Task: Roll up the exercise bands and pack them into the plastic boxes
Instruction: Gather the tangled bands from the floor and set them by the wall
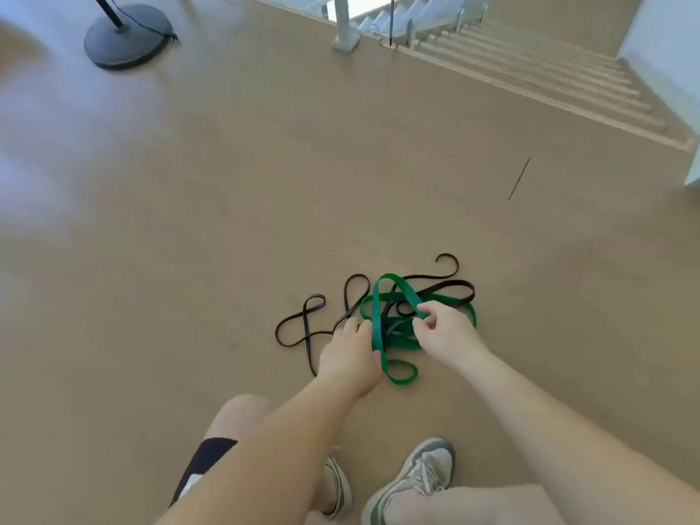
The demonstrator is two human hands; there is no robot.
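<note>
A flat green rubber exercise band, tangled with a thin dark-brown rubber band, lies on the tan floor under both grips. The right grip pinches a green loop. The left grip touches a green strand, though I cannot tell if it holds it.

Green band; dark brown band spreading toward nine o'clock; tan floor; grey-white shoes; dark grey stand base.

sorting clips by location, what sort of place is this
Probably an indoor upper landing, maybe a home or studio: a staircase drops away at top right beside a railing post, the floor is smooth tan, and a round-based stand sits on it. The right hand pinches a green band.
</note>
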